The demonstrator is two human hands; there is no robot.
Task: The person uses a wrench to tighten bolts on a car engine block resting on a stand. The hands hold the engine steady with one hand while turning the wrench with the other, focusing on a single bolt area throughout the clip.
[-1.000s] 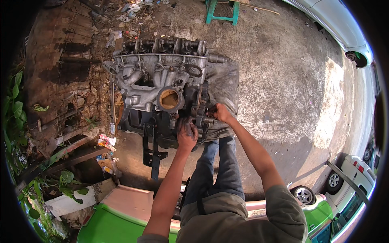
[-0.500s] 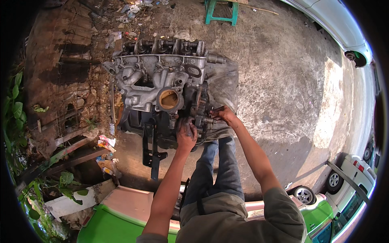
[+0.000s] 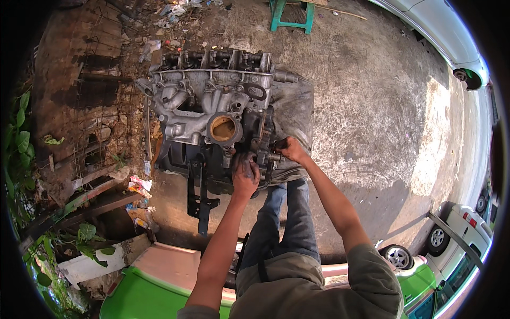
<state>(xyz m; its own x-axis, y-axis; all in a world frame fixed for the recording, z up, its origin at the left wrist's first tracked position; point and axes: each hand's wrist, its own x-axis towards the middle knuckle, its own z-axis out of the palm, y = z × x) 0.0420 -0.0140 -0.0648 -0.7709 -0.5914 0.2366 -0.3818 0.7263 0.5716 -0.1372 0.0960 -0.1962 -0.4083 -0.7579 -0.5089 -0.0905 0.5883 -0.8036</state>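
A large engine [image 3: 183, 119] lies in front of me, with a grey metal intake manifold and a round, tan-lined opening [image 3: 223, 129]. Grease blackens my left hand [image 3: 246, 173], which is curled against the dark lower part of the engine near me, its fingertips hidden among the parts. At the engine's right end, my right hand [image 3: 291, 149] is closed beside a short protruding shaft [image 3: 275, 157]. The fingers of that hand are pinched together at the engine's edge; what they hold is too small and dark to make out.
A dark flat bracket [image 3: 199, 196] sticks out toward me from the engine. Grey sheeting [image 3: 297, 106] lies under its right side. A green stool [image 3: 291, 16] stands beyond. Rubble and litter [image 3: 139, 186] lie left; parked cars [image 3: 459, 228] stand right and a green vehicle [image 3: 143, 295] behind me.
My right hand has turned and shifted slightly, its fingers now more bunched; a thin light piece seen at its fingertips before no longer shows. My left hand stays in place.
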